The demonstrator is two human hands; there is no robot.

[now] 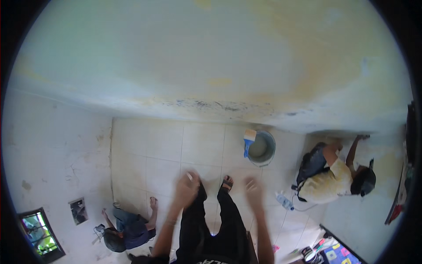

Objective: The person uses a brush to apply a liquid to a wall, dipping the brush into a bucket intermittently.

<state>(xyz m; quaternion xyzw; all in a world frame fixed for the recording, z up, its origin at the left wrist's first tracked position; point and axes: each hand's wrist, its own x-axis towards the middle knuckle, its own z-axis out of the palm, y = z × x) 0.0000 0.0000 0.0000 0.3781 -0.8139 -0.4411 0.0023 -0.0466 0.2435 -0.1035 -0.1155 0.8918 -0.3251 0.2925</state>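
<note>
My left hand (187,190) is raised in front of my legs, blurred by motion. Its fingers look curled, with a small pale thing (189,176) at them, too smeared to name. Level with it on the other side, my right hand (253,189) is blurred as well, and its fingers cannot be made out. Neither hand touches the wall (211,57). Ahead of the right hand, a grey bucket (273,147) of cloudy liquid stands on the tiles. A paintbrush (249,143) with a blue handle and pale bristles lies across its rim.
At right a person (327,180) crouches with an arm against the wall; a plastic bottle (285,200) lies nearby. Another person (132,231) is low at the left wall. Tiled floor (165,141) surrounds my feet. Assorted items and a colourful cloth (338,255) sit lower right.
</note>
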